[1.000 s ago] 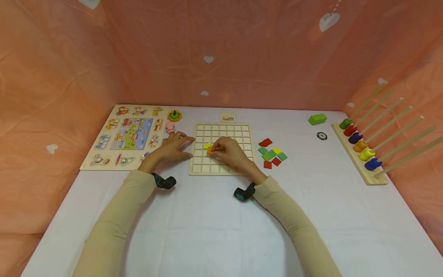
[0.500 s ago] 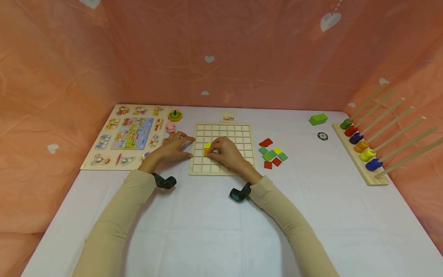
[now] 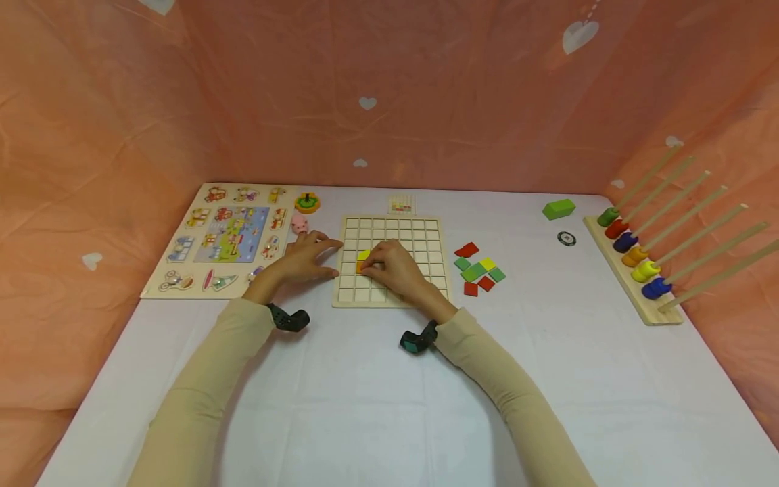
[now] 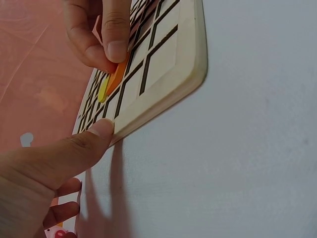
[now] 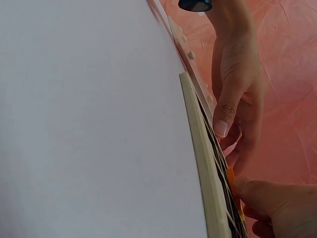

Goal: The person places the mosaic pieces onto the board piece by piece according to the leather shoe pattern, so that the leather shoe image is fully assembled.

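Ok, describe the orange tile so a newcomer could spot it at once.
Find the pale gridded board on the white table. Toward its left side, the right hand pinches the orange tile. Its colour sets it apart from the yellow tile just beyond it.

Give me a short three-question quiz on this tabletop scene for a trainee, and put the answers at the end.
1. Which hand pinches the orange tile?
2. True or false: the green block sits on the grid board.
3. Which colour of tile shows on the board right beside the orange one?
A. Red
B. Yellow
C. Green

Key:
1. The right hand.
2. False; it rests on the white tablecloth, off to the right.
3. B, the yellow tile.
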